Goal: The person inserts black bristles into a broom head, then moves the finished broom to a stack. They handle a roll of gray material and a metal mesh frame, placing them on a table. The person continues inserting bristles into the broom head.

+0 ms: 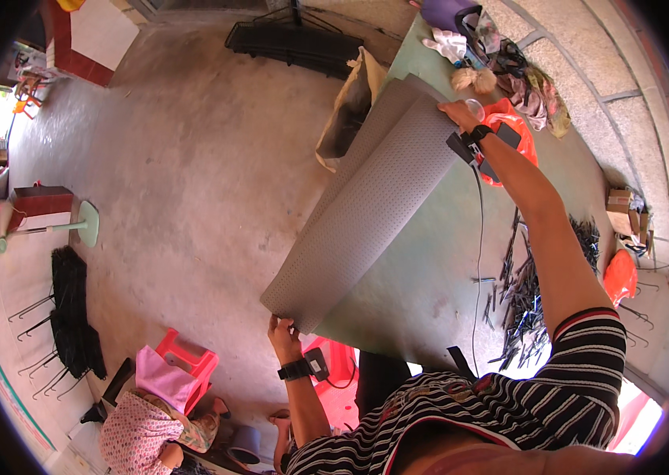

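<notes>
A long grey mat [374, 198] with a dotted surface lies slantwise along the left edge of the green table [406, 293], its long side bent over. My left hand [285, 336] grips its near end, fingers curled at the corner. At the far end my right hand [459, 115] is closed on the mat's right corner. Part of each hand's grip is hidden by the mat. Beside my right wrist sits a red plastic bag [520, 127] with a dark flat object on it.
Several thin black pieces [528, 317] are heaped on the table's right side. A tan sack [350, 107] stands left of the table. A person [140, 427] sits low at the lower left by a pink stool [204, 360]. Cloths [532, 91] lie at the far right.
</notes>
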The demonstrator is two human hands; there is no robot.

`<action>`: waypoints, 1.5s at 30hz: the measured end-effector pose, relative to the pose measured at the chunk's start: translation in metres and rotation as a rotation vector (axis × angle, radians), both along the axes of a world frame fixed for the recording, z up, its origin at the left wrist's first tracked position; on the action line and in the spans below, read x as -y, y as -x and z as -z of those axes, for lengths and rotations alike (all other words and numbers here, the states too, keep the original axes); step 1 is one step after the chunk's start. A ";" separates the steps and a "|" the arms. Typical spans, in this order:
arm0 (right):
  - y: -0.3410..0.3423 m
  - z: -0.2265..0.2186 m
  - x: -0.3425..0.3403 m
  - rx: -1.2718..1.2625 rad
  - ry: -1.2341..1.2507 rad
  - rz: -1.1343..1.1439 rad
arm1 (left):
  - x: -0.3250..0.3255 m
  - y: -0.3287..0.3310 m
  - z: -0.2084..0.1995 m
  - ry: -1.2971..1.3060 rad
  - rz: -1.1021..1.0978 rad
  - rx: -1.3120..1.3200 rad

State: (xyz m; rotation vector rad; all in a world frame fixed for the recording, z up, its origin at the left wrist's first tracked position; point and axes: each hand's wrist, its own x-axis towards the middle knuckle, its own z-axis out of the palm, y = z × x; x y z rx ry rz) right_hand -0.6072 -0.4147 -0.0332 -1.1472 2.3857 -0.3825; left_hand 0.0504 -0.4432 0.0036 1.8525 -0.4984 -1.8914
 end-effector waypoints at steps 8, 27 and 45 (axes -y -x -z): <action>0.029 -0.005 0.014 -0.633 -0.302 -0.529 | -0.002 0.029 -0.008 0.072 0.063 -0.031; -0.222 -0.076 0.062 -0.137 -0.053 -0.815 | 0.072 0.034 -0.005 0.673 1.312 0.763; -0.274 -0.055 0.086 0.045 -0.225 -0.901 | 0.076 0.045 0.013 0.446 1.342 0.394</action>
